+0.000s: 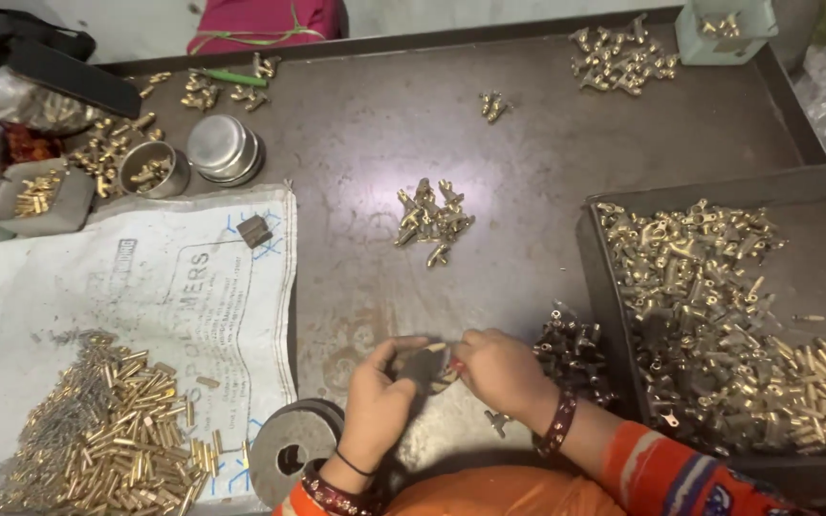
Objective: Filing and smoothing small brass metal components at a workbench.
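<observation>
While the wide dark metal table [528, 143] spreads under everything, your white printed sack [97, 287] lies at its left with a heap of brass pins [107, 430] on it, and a dark tray [815, 239] at the right holds brass fittings [719, 306]. Your two forearms angle inward, wrists bent, both hands meeting low at the table's near edge. Your left hand [377, 397] curls around a small dark part [423, 365]; your right hand [499, 368] pinches closed at that part's end, fingertips touching it. A small pile of brass fittings [432, 220] sits beyond them.
</observation>
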